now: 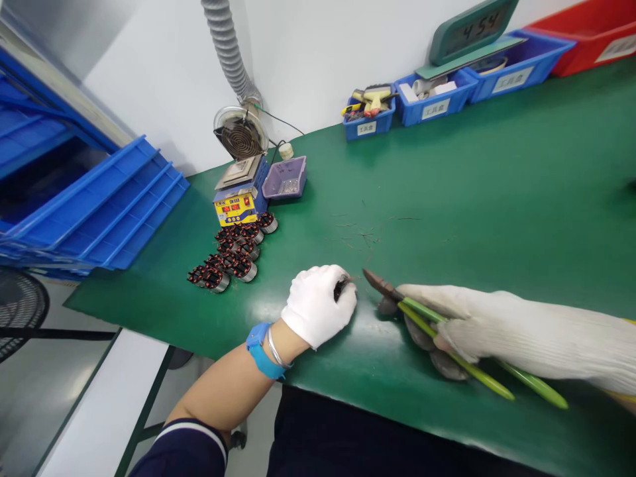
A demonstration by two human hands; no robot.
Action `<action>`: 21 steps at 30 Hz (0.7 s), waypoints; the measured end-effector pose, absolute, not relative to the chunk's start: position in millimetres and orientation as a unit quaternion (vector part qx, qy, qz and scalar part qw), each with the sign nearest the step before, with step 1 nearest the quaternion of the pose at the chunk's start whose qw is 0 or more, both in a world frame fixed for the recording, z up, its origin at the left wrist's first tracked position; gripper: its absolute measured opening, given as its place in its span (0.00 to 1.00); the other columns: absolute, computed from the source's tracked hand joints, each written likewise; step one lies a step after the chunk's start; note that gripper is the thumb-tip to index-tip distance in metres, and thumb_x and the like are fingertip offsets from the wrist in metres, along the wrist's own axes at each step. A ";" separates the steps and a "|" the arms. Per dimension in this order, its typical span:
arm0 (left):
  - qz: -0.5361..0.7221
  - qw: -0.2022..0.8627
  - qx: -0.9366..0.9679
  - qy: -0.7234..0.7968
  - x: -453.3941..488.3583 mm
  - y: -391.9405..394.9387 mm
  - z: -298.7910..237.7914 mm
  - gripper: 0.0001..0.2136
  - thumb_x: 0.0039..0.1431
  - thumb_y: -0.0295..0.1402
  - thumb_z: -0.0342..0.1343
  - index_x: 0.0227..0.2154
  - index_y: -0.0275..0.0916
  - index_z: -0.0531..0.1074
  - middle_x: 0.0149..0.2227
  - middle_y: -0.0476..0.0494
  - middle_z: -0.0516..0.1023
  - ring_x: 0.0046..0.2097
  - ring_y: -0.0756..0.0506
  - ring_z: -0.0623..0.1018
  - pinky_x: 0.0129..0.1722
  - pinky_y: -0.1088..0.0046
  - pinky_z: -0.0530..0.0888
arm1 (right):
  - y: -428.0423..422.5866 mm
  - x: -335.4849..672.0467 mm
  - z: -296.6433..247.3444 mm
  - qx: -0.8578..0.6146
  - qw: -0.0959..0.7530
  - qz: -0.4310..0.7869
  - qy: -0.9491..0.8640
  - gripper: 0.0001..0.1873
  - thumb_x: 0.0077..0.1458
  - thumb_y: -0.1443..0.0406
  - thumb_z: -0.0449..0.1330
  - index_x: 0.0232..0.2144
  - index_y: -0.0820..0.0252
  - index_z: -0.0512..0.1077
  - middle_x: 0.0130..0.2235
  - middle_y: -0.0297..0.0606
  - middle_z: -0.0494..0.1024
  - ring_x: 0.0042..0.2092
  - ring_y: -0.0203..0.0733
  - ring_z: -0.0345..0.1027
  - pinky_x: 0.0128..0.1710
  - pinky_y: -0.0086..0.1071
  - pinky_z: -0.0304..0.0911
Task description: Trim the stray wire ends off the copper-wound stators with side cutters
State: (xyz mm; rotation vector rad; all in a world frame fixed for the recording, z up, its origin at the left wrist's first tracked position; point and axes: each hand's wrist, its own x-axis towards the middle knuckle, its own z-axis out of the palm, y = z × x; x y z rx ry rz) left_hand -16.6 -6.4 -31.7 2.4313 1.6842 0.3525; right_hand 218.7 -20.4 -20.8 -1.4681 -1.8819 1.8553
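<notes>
My left hand (318, 305), in a white glove, is closed around a small dark wound coil part (342, 286) near the front edge of the green table (497, 199). My right hand (477, 324), also gloved, grips green-handled cutters (437, 324) whose jaws point left toward the coil, a short gap away. A cluster of similar copper-wound coils (233, 255) lies to the left, beyond my left hand. Thin wire clippings (365, 235) are scattered on the mat just behind the hands.
A soldering station (241, 199) with a fan and fume hose (228, 46) stands at the back left beside a purple tray (284, 177). Blue bins (432, 99) and a clock (472, 30) line the back wall. Stacked blue crates (94, 205) sit at left.
</notes>
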 end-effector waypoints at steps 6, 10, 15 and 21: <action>0.089 0.079 0.834 0.538 -18.7 -2.0 -33.9 0.07 0.67 0.33 0.51 0.39 0.41 0.75 0.39 0.44 0.80 0.44 0.40 0.78 0.44 0.64 0.74 | -21.9 214.5 -25.1 -0.406 0.072 0.745 -0.524 0.31 0.45 0.47 0.62 0.47 0.56 0.66 0.32 0.39 0.75 0.32 0.45 0.71 0.30 0.36 0.66; 0.079 0.095 0.836 0.534 -19.0 -1.7 -33.1 0.09 0.68 0.33 0.50 0.41 0.41 0.75 0.40 0.44 0.80 0.44 0.39 0.78 0.44 0.64 0.73 | -22.8 208.3 -17.1 -0.429 0.067 0.739 -0.515 0.35 0.43 0.45 0.65 0.48 0.58 0.67 0.32 0.40 0.75 0.31 0.44 0.70 0.31 0.36 0.66; 0.064 0.107 0.837 0.532 -19.1 -1.7 -29.7 0.09 0.68 0.33 0.50 0.42 0.41 0.75 0.40 0.43 0.79 0.45 0.39 0.77 0.44 0.63 0.73 | -21.7 198.7 -10.5 -0.442 0.075 0.731 -0.514 0.28 0.42 0.47 0.65 0.40 0.58 0.68 0.29 0.39 0.75 0.28 0.43 0.68 0.28 0.34 0.66; 0.057 0.112 0.841 0.527 -19.1 -0.1 -28.3 0.09 0.68 0.33 0.50 0.42 0.41 0.76 0.40 0.43 0.79 0.45 0.38 0.77 0.44 0.61 0.74 | -18.8 196.5 -15.3 -0.494 0.030 0.624 -0.605 0.19 0.51 0.53 0.58 0.41 0.55 0.70 0.27 0.38 0.77 0.29 0.46 0.72 0.29 0.38 0.69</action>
